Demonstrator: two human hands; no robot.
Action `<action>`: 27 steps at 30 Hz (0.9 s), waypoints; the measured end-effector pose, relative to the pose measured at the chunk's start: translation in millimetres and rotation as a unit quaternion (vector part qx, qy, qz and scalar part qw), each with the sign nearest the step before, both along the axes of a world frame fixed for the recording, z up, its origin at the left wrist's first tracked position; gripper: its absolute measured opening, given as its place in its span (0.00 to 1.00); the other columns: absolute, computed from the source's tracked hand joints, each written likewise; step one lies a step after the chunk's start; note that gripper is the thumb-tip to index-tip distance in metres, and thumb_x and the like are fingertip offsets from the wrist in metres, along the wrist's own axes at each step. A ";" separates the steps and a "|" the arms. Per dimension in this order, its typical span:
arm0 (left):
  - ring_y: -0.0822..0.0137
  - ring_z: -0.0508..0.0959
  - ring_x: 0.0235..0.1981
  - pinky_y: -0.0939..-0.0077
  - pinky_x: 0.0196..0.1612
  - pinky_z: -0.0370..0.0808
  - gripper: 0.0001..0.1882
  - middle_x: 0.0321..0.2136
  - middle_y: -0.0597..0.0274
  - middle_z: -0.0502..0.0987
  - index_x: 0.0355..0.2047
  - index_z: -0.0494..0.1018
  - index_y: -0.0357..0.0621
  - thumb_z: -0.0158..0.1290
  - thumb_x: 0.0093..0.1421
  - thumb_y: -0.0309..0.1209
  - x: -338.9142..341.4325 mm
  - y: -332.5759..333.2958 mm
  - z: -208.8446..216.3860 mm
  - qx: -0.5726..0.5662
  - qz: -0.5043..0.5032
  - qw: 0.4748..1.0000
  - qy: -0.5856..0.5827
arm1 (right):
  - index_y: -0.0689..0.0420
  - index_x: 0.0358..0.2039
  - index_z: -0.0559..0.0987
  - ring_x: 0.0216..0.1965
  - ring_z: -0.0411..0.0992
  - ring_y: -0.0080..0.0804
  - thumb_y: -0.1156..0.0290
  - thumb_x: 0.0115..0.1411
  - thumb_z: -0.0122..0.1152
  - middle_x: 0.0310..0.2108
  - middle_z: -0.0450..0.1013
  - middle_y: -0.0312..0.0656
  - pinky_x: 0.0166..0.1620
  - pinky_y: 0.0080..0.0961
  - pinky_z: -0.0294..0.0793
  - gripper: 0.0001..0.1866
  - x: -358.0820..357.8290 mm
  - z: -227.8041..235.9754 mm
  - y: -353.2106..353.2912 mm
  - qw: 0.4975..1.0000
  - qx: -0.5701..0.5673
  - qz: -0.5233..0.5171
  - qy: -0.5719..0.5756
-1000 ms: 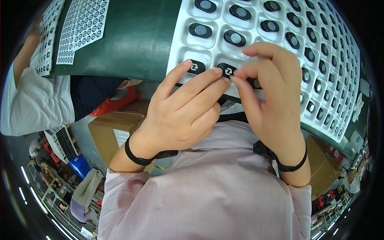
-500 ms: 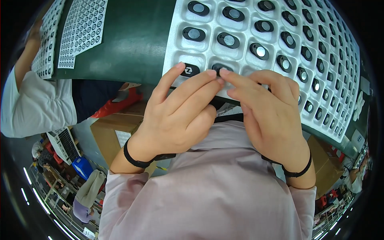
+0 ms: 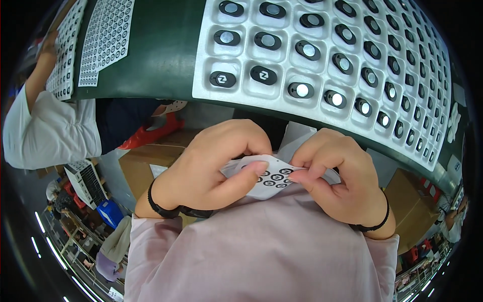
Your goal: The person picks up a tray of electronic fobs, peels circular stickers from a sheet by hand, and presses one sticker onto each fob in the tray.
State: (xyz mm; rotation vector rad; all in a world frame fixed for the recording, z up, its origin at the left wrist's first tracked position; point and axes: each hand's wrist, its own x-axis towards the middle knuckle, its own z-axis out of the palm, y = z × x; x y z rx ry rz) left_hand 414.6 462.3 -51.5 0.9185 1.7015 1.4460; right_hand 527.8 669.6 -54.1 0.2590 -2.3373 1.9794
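Close to my body, below the table edge, a white sheet of round black-and-white stickers (image 3: 274, 182) is bent between my hands. My left hand (image 3: 219, 168) grips it with the thumb on top. At its right side, my right hand (image 3: 344, 183) pinches thumb and forefinger together at the sheet's edge; any sticker there is too small to make out. Beyond them lies a white moulded tray (image 3: 198, 80) with small black oval pieces in its pockets. Two front-left pieces, one at the corner (image 3: 223, 79) and its neighbour (image 3: 263, 75), show a white mark; the other visible ones show silvery discs.
The tray rests on a dark green table (image 3: 156, 55). Another sticker sheet (image 3: 108, 38) lies to its left, near a second tray (image 3: 64, 60) and a person in white (image 3: 55, 131). Below the table stand a red stool (image 3: 158, 133) and cardboard boxes (image 3: 138, 171).
Both hands have come off the tray and back toward my body, where they now hold the sticker sheet. The second marked piece, partly covered by fingers before, is uncovered.
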 end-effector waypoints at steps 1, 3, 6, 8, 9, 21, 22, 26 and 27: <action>0.56 0.76 0.31 0.66 0.36 0.72 0.04 0.31 0.57 0.77 0.30 0.75 0.39 0.57 0.54 0.21 -0.4 1.8 2.9 -0.001 -0.001 1.000 0.001 | 0.55 0.32 0.70 0.28 0.71 0.31 0.89 0.51 0.67 0.30 0.76 0.42 0.30 0.24 0.68 0.17 1.7 1.0 0.2 1.000 0.002 -0.004 0.005; 0.57 0.76 0.30 0.68 0.34 0.72 0.04 0.30 0.56 0.77 0.31 0.75 0.37 0.57 0.54 0.21 -4.7 7.1 7.6 -0.010 -0.054 0.998 0.008 | 0.55 0.31 0.70 0.28 0.71 0.31 0.89 0.51 0.66 0.30 0.76 0.42 0.30 0.24 0.68 0.17 3.7 1.0 0.7 1.000 0.007 -0.006 0.009; 0.58 0.76 0.30 0.70 0.34 0.73 0.04 0.29 0.56 0.77 0.32 0.76 0.37 0.57 0.55 0.21 -6.9 11.7 8.1 -0.014 -0.091 0.996 0.013 | 0.55 0.31 0.70 0.28 0.70 0.31 0.90 0.51 0.66 0.30 0.76 0.42 0.31 0.24 0.68 0.17 5.6 -0.1 2.7 1.000 0.017 -0.007 0.017; 0.59 0.77 0.31 0.70 0.36 0.73 0.04 0.29 0.57 0.77 0.32 0.76 0.36 0.57 0.55 0.21 -6.9 14.3 8.8 -0.015 -0.109 0.994 0.015 | 0.55 0.31 0.69 0.28 0.70 0.31 0.90 0.51 0.66 0.31 0.76 0.41 0.31 0.25 0.68 0.17 7.7 -1.3 4.6 1.000 0.016 -0.006 0.024; 0.59 0.77 0.31 0.70 0.36 0.73 0.04 0.29 0.57 0.77 0.32 0.76 0.36 0.57 0.55 0.21 -6.7 15.3 8.8 -0.016 -0.110 0.994 0.016 | 0.54 0.31 0.69 0.27 0.70 0.31 0.90 0.51 0.66 0.31 0.76 0.41 0.31 0.25 0.68 0.17 8.8 -1.9 5.6 0.999 0.016 -0.005 0.028; 0.63 0.78 0.33 0.72 0.37 0.72 0.05 0.31 0.55 0.80 0.32 0.78 0.35 0.59 0.54 0.17 -0.7 19.0 4.7 0.004 -0.106 0.992 -0.061 | 0.52 0.31 0.70 0.27 0.70 0.33 0.88 0.52 0.65 0.30 0.77 0.39 0.33 0.28 0.67 0.16 11.8 -6.7 12.2 0.998 0.001 -0.014 0.065; 0.64 0.78 0.33 0.72 0.37 0.72 0.04 0.31 0.55 0.80 0.32 0.78 0.35 0.59 0.55 0.17 -0.3 19.0 4.1 0.003 -0.105 0.991 -0.078 | 0.52 0.31 0.70 0.27 0.70 0.33 0.88 0.52 0.65 0.30 0.77 0.39 0.33 0.28 0.67 0.16 11.9 -6.9 12.3 0.998 0.001 -0.014 0.065; 0.65 0.78 0.33 0.73 0.37 0.72 0.04 0.32 0.55 0.80 0.32 0.77 0.35 0.59 0.55 0.18 0.3 20.2 2.6 0.006 -0.103 0.988 -0.112 | 0.52 0.30 0.71 0.27 0.70 0.33 0.88 0.51 0.66 0.30 0.77 0.39 0.34 0.28 0.67 0.16 12.1 -8.1 12.7 0.998 -0.004 -0.015 0.068; 0.65 0.78 0.33 0.73 0.37 0.72 0.03 0.32 0.55 0.80 0.31 0.77 0.35 0.59 0.56 0.18 0.1 20.6 2.7 0.012 -0.105 0.988 -0.110 | 0.52 0.30 0.71 0.27 0.70 0.33 0.88 0.51 0.66 0.30 0.77 0.39 0.34 0.28 0.67 0.16 12.0 -8.3 12.8 0.998 -0.007 -0.016 0.067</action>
